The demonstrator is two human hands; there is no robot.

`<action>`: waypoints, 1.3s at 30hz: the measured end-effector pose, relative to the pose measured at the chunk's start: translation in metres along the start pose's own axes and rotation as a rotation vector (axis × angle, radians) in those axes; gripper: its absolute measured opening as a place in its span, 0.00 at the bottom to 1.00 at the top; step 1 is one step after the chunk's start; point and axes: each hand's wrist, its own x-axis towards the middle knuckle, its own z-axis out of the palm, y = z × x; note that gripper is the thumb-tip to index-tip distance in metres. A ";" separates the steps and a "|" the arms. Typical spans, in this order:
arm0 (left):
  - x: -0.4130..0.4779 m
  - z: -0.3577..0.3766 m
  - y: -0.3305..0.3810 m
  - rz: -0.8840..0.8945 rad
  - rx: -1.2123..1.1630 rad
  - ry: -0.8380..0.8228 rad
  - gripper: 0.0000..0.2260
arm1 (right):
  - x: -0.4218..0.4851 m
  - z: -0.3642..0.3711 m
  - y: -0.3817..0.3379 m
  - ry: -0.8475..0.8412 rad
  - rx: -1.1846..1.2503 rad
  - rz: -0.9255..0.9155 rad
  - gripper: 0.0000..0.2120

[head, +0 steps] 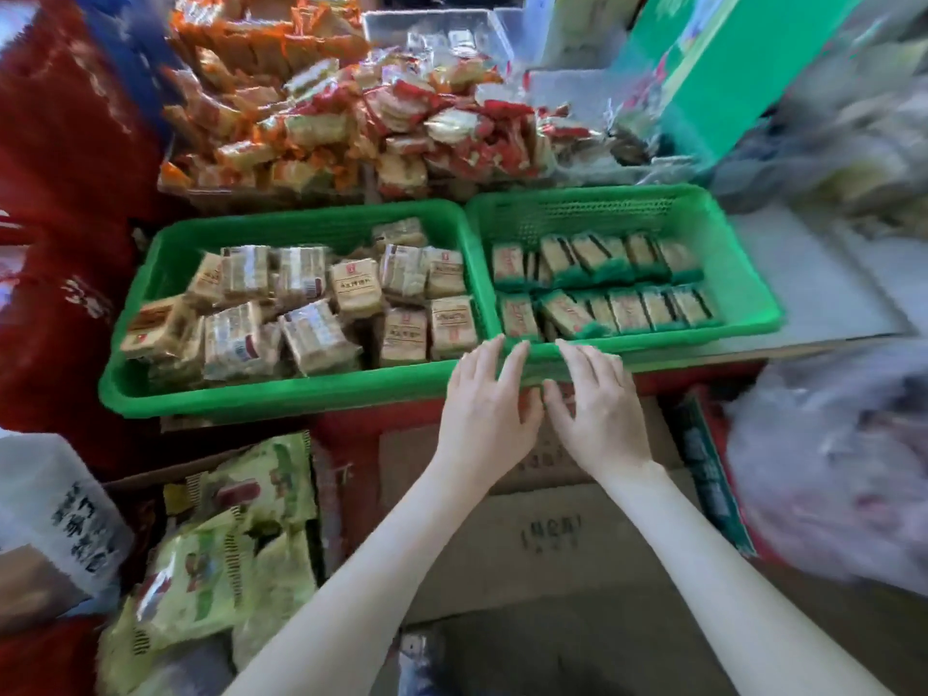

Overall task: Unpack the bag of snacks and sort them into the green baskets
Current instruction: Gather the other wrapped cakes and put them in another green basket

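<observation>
L hand & R hand, flat, empty, side by side on near rim of R green basket, 12 o'clock, green-edged packs rowed inside; tan packs in L basket, 10 o'clock; risk: rim pressure may tip basket, scattering rows.

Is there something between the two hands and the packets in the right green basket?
Only the near rim of the right green basket; the left hand and right hand touch it. Nothing visible covers the packets.
</observation>
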 end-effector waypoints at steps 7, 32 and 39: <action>0.010 0.100 0.174 0.162 -0.033 -0.074 0.22 | -0.074 -0.097 0.179 0.180 -0.067 0.141 0.24; 0.254 0.482 0.579 0.074 0.168 -0.338 0.27 | -0.060 -0.264 0.770 -0.007 -0.120 0.359 0.29; 0.388 0.567 0.571 -0.086 0.365 -0.292 0.28 | 0.031 -0.225 0.896 -0.262 -0.039 0.329 0.40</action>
